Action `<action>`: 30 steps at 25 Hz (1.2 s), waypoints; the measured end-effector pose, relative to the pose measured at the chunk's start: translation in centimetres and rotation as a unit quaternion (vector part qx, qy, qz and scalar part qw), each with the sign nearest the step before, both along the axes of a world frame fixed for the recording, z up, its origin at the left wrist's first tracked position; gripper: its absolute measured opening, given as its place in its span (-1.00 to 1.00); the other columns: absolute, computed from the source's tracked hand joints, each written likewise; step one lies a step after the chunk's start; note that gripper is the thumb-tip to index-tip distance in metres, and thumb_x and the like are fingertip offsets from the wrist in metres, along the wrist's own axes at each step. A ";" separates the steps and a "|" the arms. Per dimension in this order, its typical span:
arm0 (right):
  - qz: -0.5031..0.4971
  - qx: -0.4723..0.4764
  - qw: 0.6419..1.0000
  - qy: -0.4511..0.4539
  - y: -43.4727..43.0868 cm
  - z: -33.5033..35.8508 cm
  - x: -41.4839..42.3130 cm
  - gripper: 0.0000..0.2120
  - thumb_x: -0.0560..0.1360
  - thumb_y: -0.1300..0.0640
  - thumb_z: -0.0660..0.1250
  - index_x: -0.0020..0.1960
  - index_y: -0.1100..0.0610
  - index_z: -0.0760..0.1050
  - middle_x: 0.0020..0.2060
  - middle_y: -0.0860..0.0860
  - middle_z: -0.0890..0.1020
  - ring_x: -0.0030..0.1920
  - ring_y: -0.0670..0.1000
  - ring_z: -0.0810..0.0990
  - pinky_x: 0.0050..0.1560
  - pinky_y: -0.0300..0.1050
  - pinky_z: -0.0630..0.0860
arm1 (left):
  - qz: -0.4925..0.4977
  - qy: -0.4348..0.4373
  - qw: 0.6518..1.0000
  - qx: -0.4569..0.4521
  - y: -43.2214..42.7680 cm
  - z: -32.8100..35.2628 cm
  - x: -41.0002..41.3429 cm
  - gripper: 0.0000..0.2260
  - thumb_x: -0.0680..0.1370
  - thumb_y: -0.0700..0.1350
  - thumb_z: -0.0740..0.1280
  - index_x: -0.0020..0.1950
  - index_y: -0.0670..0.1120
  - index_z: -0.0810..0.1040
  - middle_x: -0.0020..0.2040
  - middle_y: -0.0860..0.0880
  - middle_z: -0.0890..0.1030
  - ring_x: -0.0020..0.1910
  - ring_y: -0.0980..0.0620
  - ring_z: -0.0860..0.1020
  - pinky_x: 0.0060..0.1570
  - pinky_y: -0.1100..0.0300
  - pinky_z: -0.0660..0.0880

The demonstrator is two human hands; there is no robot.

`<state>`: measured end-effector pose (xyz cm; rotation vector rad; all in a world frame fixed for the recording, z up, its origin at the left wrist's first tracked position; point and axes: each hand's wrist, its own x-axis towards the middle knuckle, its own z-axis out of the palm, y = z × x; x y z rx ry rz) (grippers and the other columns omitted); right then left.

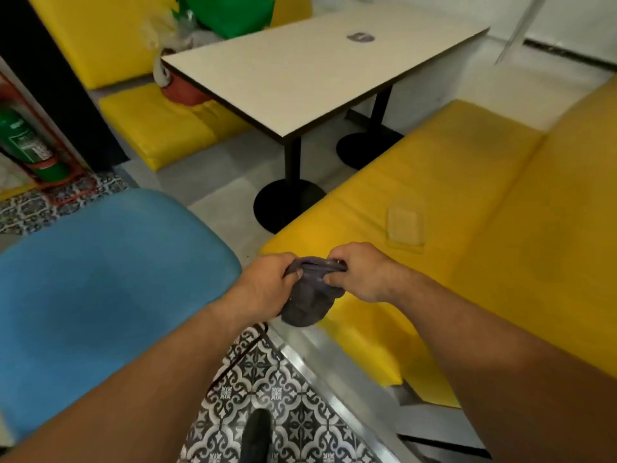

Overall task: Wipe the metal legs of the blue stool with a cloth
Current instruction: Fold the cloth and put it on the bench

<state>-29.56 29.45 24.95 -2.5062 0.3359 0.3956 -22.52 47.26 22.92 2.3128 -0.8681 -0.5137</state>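
The blue stool (pixel 100 289) fills the lower left of the head view; I see only its padded seat from above. A thin dark leg (pixel 240 355) shows just under the seat's right edge. A crumpled dark grey cloth (pixel 309 299) hangs between my two hands, just right of the seat and over the front edge of a yellow bench. My left hand (pixel 267 285) grips the cloth's left end. My right hand (pixel 364 275) pinches its upper right end.
A yellow padded bench (pixel 450 202) runs along the right. A white table (pixel 310 71) on black pedestal bases stands ahead, with more yellow cushions (pixel 157 128) behind it. A green fire extinguisher (pixel 30 142) stands at far left. Patterned floor tiles and my dark shoe (pixel 255 436) lie below.
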 end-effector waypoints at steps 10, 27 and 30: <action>-0.098 -0.050 0.992 -0.063 -0.6 6.8 7.2 -0.83 0.47 0.13 0.28 -0.28 -0.02 0.40 -0.32 -0.04 0.54 -0.30 -0.01 0.51 -0.40 -0.14 0.37 | -0.079 -0.125 0.989 0.024 -3.1 7.1 11.8 -0.83 0.61 0.02 0.22 -0.01 -0.05 0.53 -0.13 -0.03 0.58 -0.14 -0.07 0.55 -0.14 0.01 0.52; -0.323 0.348 0.865 -0.165 -9.1 6.7 12.9 -0.91 0.44 0.31 0.34 -0.10 0.18 0.47 -0.15 0.16 0.69 -0.18 0.04 0.70 -0.24 -0.10 0.62 | 0.092 0.378 0.909 -0.148 -17.4 6.2 16.7 -0.55 0.56 0.26 0.20 -0.25 -0.09 0.54 -0.34 -0.07 0.59 -0.39 0.03 0.58 -0.27 0.12 0.54; -0.328 0.419 0.832 -0.153 -12.4 6.4 12.6 -0.79 0.48 0.35 0.19 0.03 0.20 0.54 -0.11 0.12 0.70 -0.16 0.06 0.69 -0.21 -0.08 0.59 | 0.021 0.449 0.879 -0.160 -19.5 5.4 17.9 -0.46 0.47 0.37 0.23 -0.10 -0.09 0.68 -0.09 -0.10 0.71 -0.11 -0.04 0.69 -0.08 0.05 0.61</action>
